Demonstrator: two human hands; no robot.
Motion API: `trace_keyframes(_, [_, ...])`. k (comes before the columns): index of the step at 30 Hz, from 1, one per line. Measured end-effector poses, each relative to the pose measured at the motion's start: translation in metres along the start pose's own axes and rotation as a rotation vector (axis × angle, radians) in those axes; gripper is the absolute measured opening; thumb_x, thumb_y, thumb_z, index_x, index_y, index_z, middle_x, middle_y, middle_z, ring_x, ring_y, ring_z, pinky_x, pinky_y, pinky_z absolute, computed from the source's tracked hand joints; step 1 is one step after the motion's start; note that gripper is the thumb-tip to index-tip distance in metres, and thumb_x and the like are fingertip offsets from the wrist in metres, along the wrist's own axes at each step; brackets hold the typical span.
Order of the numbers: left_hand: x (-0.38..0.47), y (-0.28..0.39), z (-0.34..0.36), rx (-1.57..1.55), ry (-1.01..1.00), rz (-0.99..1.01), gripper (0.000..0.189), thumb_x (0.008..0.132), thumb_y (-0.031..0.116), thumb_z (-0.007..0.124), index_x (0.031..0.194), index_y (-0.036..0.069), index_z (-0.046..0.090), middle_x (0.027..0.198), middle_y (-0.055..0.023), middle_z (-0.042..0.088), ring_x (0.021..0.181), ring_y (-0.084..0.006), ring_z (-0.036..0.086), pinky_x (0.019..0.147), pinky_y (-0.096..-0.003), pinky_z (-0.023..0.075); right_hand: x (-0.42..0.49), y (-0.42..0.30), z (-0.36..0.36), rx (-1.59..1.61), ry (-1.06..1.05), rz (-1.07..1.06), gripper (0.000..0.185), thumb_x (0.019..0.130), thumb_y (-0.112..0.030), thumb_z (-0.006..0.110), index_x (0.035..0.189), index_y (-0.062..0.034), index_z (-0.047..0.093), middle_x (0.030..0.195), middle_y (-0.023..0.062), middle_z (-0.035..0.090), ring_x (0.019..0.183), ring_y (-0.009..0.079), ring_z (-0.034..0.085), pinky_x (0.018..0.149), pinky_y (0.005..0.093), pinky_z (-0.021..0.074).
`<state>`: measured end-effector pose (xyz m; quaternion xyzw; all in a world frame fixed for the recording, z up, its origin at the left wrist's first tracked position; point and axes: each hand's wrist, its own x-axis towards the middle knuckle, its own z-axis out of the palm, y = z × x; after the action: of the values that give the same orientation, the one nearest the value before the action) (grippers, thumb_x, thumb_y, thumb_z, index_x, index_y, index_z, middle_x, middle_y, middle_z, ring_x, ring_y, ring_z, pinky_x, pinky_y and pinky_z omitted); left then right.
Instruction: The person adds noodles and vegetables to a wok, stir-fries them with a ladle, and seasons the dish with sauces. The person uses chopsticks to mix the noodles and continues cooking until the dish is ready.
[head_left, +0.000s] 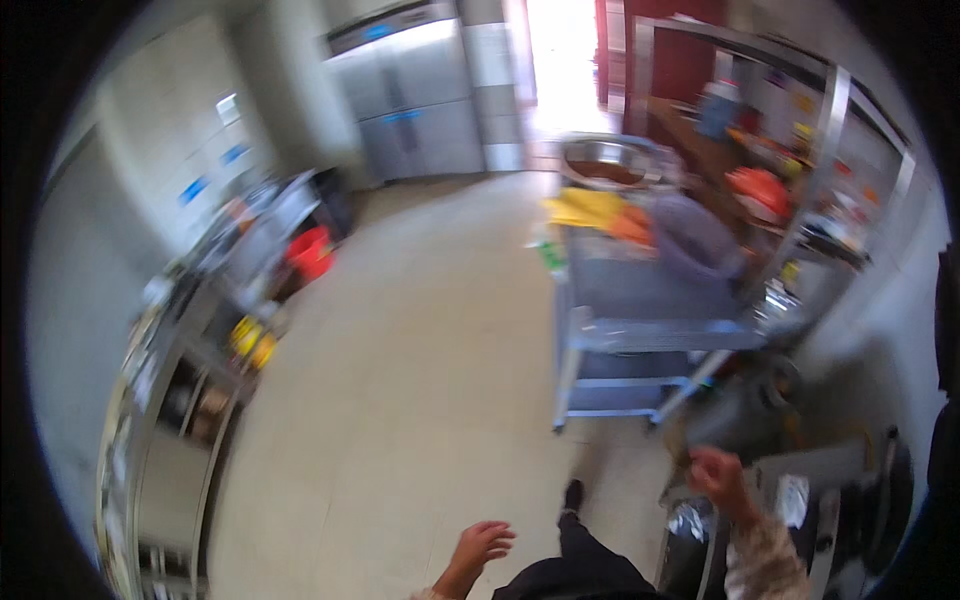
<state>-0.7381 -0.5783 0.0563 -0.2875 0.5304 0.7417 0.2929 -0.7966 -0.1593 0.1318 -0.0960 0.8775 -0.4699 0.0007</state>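
Note:
My left hand (486, 544) hangs over the tiled floor (420, 352), holding nothing, its fingers loosely bent. My right hand (716, 476) is raised beside a low metal stand (814, 469) at the right. Its fingers look curled and motion blur hides their exact pose; nothing shows in them. One dark shoe (574, 495) is set forward on the floor between the hands. Ahead of my right hand is a grey wheeled cart (637, 289). It carries a large steel basin (604, 161) of brown contents, yellow cloth-like material (585, 208) and a purple-grey plastic basket (694, 236).
Along the left wall runs a metal cabinet (176, 465), with a red bucket (309, 253) farther on. A steel refrigerator (409, 97) stands at the back, near a bright doorway (566, 67). A metal-framed rack (836, 112) and a cluttered table (690, 142) flank the cart's right side.

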Motion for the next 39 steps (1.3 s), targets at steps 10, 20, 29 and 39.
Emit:
trace_keyframes(10, [0.116, 0.177, 0.020, 0.031, 0.135, 0.060, 0.036, 0.084, 0.027, 0.058, 0.110, 0.001, 0.056, 0.093, -0.0114, 0.062, 0.075, -0.0178, 0.059, 0.067, -0.0287, 0.0492, 0.375, 0.009, -0.054, 0.314, 0.346, -0.035, 0.024, 0.083, -0.004, 0.054, 0.107, 0.0039, 0.054, 0.076, 0.0079, 0.063, 0.064, 0.0084, 0.058, 0.055, 0.0231, 0.0478])
trace_keyframes(20, [0.277, 0.321, -0.016, 0.017, -0.051, -0.054, 0.039, 0.087, 0.027, 0.057, 0.115, 0.001, 0.052, 0.101, -0.0133, 0.061, 0.084, -0.0193, 0.059, 0.072, -0.0295, 0.0495, 0.696, 0.113, -0.094, -0.637, 0.939, -0.006, 0.027, 0.081, -0.014, 0.052, 0.102, 0.0023, 0.056, 0.103, 0.0214, 0.057, 0.092, 0.0368, 0.056, 0.079, 0.0468, 0.0459])
trace_keyframes(29, [0.416, 0.463, -0.086, -0.004, -0.010, -0.028, 0.036, 0.087, 0.024, 0.056, 0.113, 0.000, 0.053, 0.100, -0.0148, 0.061, 0.084, -0.0219, 0.060, 0.070, -0.0310, 0.0502, 0.763, 0.152, -0.089, -0.328, 0.397, 0.531, 0.035, 0.070, -0.006, 0.060, 0.104, -0.0014, 0.060, 0.080, 0.0167, 0.064, 0.072, 0.0253, 0.063, 0.066, 0.0351, 0.0491])
trace_keyframes(39, [0.469, 0.506, -0.080, -0.025, -0.071, -0.117, 0.033, 0.086, 0.020, 0.055, 0.112, 0.001, 0.053, 0.097, -0.0132, 0.062, 0.077, -0.0205, 0.058, 0.066, -0.0306, 0.0490, 0.811, 0.109, -0.029, -0.497, 0.321, -0.155, 0.019, 0.072, -0.015, 0.067, 0.091, -0.0096, 0.066, 0.074, 0.0089, 0.061, 0.067, 0.0252, 0.061, 0.060, 0.0340, 0.0485])
